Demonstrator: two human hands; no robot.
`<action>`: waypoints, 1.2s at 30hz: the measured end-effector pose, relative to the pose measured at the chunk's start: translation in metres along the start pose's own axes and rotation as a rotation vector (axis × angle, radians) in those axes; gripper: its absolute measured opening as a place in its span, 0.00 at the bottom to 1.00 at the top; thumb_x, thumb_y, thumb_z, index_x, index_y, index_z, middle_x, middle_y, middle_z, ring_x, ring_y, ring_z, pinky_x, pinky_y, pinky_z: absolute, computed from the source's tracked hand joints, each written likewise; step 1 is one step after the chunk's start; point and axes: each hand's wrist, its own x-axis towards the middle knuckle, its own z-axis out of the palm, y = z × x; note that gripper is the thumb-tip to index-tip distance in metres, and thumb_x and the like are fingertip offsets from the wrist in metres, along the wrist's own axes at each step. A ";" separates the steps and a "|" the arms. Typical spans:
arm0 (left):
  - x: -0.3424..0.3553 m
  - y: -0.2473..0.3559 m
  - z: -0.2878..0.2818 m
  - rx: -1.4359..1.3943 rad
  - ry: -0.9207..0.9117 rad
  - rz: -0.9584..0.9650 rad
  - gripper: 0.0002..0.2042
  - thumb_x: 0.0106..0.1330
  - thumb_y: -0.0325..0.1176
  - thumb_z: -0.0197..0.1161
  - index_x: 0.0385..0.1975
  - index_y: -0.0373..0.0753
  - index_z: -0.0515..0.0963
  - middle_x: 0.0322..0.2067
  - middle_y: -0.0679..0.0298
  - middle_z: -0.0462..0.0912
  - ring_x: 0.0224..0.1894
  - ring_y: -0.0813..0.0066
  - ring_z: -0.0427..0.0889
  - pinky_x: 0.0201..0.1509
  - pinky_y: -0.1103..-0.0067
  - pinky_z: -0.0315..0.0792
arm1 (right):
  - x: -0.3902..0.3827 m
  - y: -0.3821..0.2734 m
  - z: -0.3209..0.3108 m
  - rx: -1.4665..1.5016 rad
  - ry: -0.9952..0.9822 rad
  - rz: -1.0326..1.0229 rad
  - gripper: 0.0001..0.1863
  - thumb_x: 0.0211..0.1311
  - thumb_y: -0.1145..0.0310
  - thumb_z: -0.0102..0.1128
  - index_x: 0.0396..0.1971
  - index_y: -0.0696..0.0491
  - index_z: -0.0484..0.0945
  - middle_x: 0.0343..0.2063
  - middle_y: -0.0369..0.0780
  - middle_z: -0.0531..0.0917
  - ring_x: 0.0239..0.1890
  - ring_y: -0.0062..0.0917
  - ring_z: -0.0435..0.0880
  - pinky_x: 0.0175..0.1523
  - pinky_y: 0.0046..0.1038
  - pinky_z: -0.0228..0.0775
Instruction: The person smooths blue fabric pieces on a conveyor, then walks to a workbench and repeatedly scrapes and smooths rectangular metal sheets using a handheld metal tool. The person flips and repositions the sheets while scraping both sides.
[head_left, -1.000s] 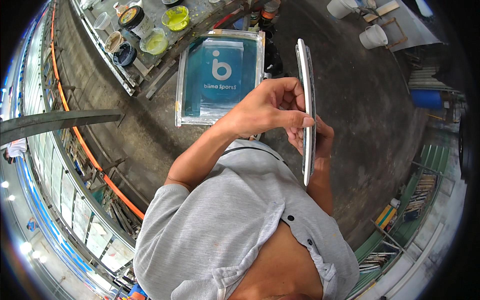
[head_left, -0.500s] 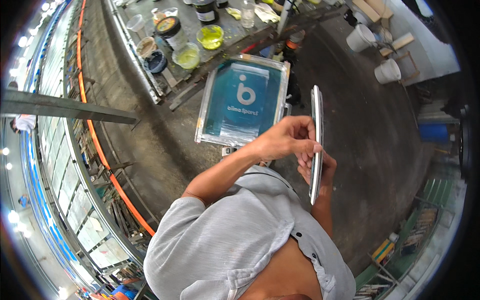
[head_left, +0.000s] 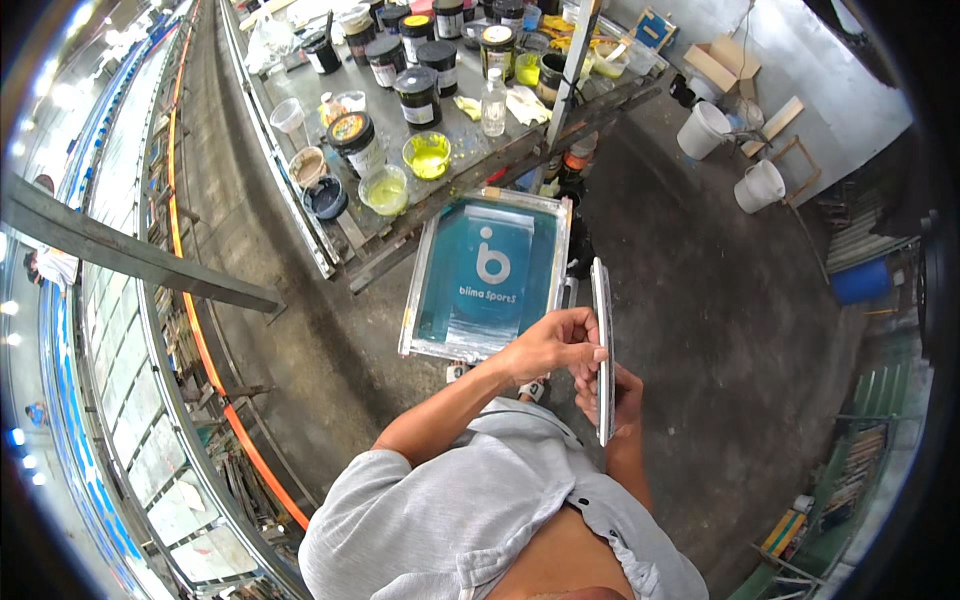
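A long, narrow silver-and-white bar-like piece (head_left: pixel 604 335), seen nearly edge-on, stands upright in front of my body. My left hand (head_left: pixel 553 345) pinches its left side near the middle, thumb and fingers closed. Lower down, my right hand (head_left: pixel 626 402) grips it from the right, and some curled fingers show on the near-left side. The bar hides part of that grip. Beyond my hands a screen-printing frame (head_left: pixel 414 290) with teal mesh and a pale logo leans tilted by the workbench, apart from both hands.
The workbench (head_left: pixel 462 165) carries several ink jars, a yellow-green ink bowl (head_left: pixel 427 157), a clear bottle (head_left: pixel 493 104) and rags. White buckets (head_left: pixel 703 130) stand at far right. A steel beam (head_left: pixel 140 250) crosses the left, beside a long printing table (head_left: pixel 165 470) with an orange rail.
The view has shifted, so more of the workbench shows and my hands and the bar appear lower and slightly left. Both hands keep much the same grip.
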 end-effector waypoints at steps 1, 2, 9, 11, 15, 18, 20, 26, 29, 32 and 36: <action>-0.001 -0.001 -0.002 -0.007 0.000 0.001 0.11 0.66 0.31 0.69 0.35 0.34 0.72 0.29 0.63 0.83 0.28 0.78 0.84 0.34 0.82 0.81 | 0.001 0.002 -0.002 0.010 -0.037 -0.004 0.23 0.66 0.54 0.58 0.41 0.63 0.74 0.32 0.47 0.75 0.18 0.23 0.74 0.19 0.21 0.69; -0.002 -0.002 -0.004 -0.007 0.007 -0.006 0.11 0.67 0.31 0.68 0.36 0.34 0.72 0.29 0.63 0.83 0.28 0.78 0.84 0.34 0.82 0.81 | 0.003 0.004 -0.003 0.019 -0.075 -0.006 0.23 0.66 0.54 0.58 0.41 0.63 0.74 0.32 0.47 0.75 0.19 0.23 0.74 0.19 0.21 0.69; -0.006 -0.011 -0.010 0.019 0.041 -0.016 0.10 0.65 0.28 0.69 0.36 0.35 0.72 0.30 0.65 0.80 0.28 0.81 0.83 0.32 0.84 0.81 | 0.004 0.018 -0.017 0.020 -0.075 -0.027 0.22 0.66 0.54 0.56 0.39 0.63 0.74 0.30 0.46 0.75 0.17 0.23 0.74 0.20 0.22 0.71; -0.006 -0.013 -0.012 0.029 0.026 -0.006 0.10 0.66 0.29 0.69 0.36 0.35 0.72 0.29 0.65 0.80 0.28 0.81 0.83 0.31 0.83 0.81 | 0.005 0.016 -0.012 0.009 -0.097 0.015 0.22 0.62 0.55 0.59 0.39 0.62 0.73 0.27 0.40 0.74 0.21 0.22 0.75 0.25 0.22 0.71; -0.011 -0.013 -0.014 0.015 0.034 -0.025 0.11 0.67 0.32 0.67 0.35 0.35 0.72 0.27 0.64 0.81 0.27 0.79 0.84 0.30 0.82 0.82 | 0.005 0.017 -0.009 -0.008 -0.106 0.000 0.21 0.61 0.55 0.60 0.39 0.59 0.72 0.28 0.40 0.73 0.21 0.21 0.74 0.24 0.22 0.68; -0.017 -0.015 -0.018 0.018 0.078 -0.023 0.13 0.69 0.37 0.66 0.36 0.35 0.71 0.25 0.63 0.82 0.26 0.77 0.85 0.29 0.81 0.82 | 0.009 0.017 -0.012 -0.057 -0.062 0.044 0.18 0.65 0.57 0.55 0.41 0.58 0.73 0.31 0.41 0.74 0.20 0.23 0.74 0.23 0.22 0.67; -0.024 -0.017 -0.024 0.032 0.139 -0.025 0.12 0.69 0.37 0.66 0.36 0.36 0.71 0.26 0.64 0.82 0.26 0.77 0.85 0.29 0.80 0.81 | 0.015 0.021 -0.004 -0.068 -0.040 0.057 0.18 0.66 0.58 0.52 0.41 0.59 0.73 0.30 0.41 0.75 0.20 0.25 0.74 0.23 0.23 0.67; -0.087 -0.023 -0.047 0.045 0.436 0.050 0.15 0.68 0.42 0.65 0.39 0.35 0.74 0.29 0.62 0.82 0.29 0.77 0.84 0.32 0.78 0.81 | 0.051 0.041 -0.017 -0.245 0.043 0.313 0.21 0.67 0.57 0.52 0.45 0.62 0.75 0.28 0.40 0.79 0.24 0.26 0.79 0.25 0.29 0.72; -0.119 -0.042 -0.038 0.052 0.664 0.139 0.12 0.66 0.36 0.61 0.41 0.33 0.77 0.30 0.61 0.82 0.30 0.75 0.84 0.32 0.75 0.81 | 0.073 0.047 -0.034 -0.469 0.021 0.399 0.23 0.67 0.55 0.52 0.52 0.58 0.76 0.38 0.43 0.84 0.36 0.32 0.85 0.40 0.43 0.82; -0.148 -0.089 -0.023 0.086 0.962 0.221 0.12 0.64 0.32 0.59 0.41 0.31 0.76 0.27 0.62 0.81 0.26 0.74 0.84 0.29 0.75 0.81 | 0.087 0.054 -0.041 -0.687 -0.033 0.578 0.27 0.67 0.55 0.52 0.58 0.58 0.73 0.47 0.45 0.82 0.51 0.35 0.82 0.51 0.43 0.78; -0.182 -0.171 0.019 -0.033 1.416 0.321 0.10 0.66 0.31 0.56 0.39 0.31 0.76 0.25 0.63 0.79 0.23 0.76 0.82 0.27 0.78 0.79 | 0.110 0.081 -0.033 -0.870 -0.283 0.946 0.24 0.62 0.63 0.58 0.56 0.57 0.74 0.47 0.44 0.82 0.48 0.36 0.83 0.58 0.39 0.74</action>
